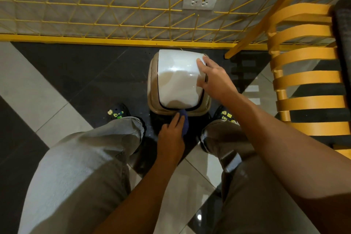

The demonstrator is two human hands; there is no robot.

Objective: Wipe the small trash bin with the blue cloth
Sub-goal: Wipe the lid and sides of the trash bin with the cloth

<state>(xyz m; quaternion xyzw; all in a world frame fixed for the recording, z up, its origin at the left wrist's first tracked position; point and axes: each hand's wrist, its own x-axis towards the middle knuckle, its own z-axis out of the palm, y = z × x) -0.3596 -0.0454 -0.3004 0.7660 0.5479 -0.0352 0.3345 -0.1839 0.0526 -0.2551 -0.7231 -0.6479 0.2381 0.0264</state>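
Bin [178, 81] stood on the floor between our feet, with our right hand [212, 76] steadying the lid [178, 74], fingers loosely spread. Our left hand [171, 133] pressed the cloth [185, 122] on the bin's near rim with fingers together. We judged the wiping only partway done, with the lid and sides likely left.

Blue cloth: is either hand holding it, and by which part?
The left hand presses the dark-blue cloth against the small tan bin's near rim, fingers covering its left side; any thumb grip is hidden. The right hand rests on the white lid.
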